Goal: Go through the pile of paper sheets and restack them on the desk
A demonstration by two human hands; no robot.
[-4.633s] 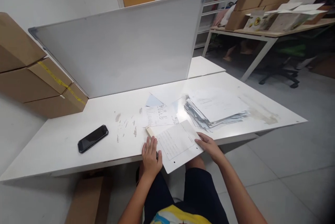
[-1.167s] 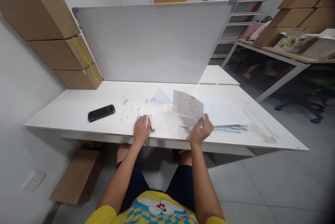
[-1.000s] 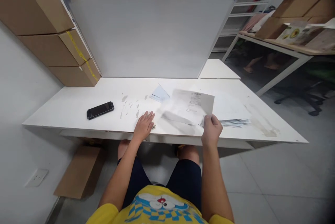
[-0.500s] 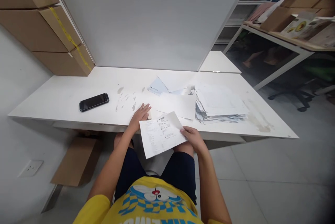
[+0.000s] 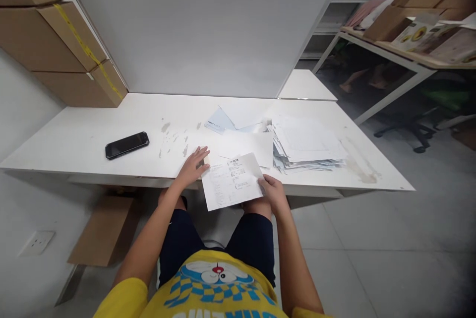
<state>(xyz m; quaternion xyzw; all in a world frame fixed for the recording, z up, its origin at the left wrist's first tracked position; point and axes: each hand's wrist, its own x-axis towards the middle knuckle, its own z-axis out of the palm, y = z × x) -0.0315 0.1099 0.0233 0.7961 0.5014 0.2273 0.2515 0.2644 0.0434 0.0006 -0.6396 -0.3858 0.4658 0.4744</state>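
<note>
At the far left, cardboard boxes [image 5: 63,35] are standing stacked on your white desk [image 5: 85,132], a yellow strip running down their side, while another cardboard box [image 5: 102,231] is sitting on the floor below, near a wall socket [image 5: 37,243]. A black phone [image 5: 127,145] is lying on the desktop, with grey smudges [image 5: 174,137] showing to its right. Your left hand [image 5: 191,168] is resting palm down at the front edge, its fingers nearly straight and slightly parted; a small cream object [image 5: 207,158] is peeping out beside them, mostly hidden, and I cannot tell whether your thumb is touching the paper next to it. That printed sheet [image 5: 232,181] is slanting across the desk edge, its lower part hanging over your lap, print facing up. Behind it, bluish papers [image 5: 221,120] and a blank white sheet [image 5: 251,144] are lying flat, and a whiteboard [image 5: 204,25] is standing at the back. Your right hand [image 5: 273,190] is pinching the printed sheet's right edge, thumb on top and fingers curling underneath. Farther right, an uneven paper stack [image 5: 310,144] is lying on the desk, and beyond it a second table [image 5: 390,50] is bearing more boxes.
</note>
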